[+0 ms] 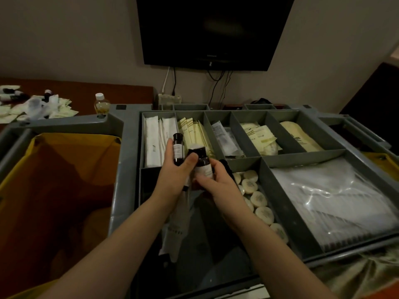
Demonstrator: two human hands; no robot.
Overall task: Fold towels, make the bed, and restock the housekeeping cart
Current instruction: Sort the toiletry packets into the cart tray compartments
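Note:
A grey housekeeping cart (127, 160) stands in front of me, its top tray split into compartments. My left hand (174, 175) grips small dark toiletry bottles (178, 151) with pale labels, held upright above the tray's front-left compartment. My right hand (218, 180) holds another dark bottle (204, 167) right beside them; the two hands touch. Round wrapped soaps (257, 198) fill a narrow compartment just right of my right hand. Part of the bottles is hidden by my fingers.
Back compartments hold white sachets (154, 139), cream packets (194, 131) and pouches (259, 134). Clear plastic bags (332, 201) lie at right. A yellow bag (54, 186) hangs at the cart's left. Loose toiletries (36, 104) and an oil bottle (101, 103) sit on a brown table. A TV (213, 29) hangs ahead.

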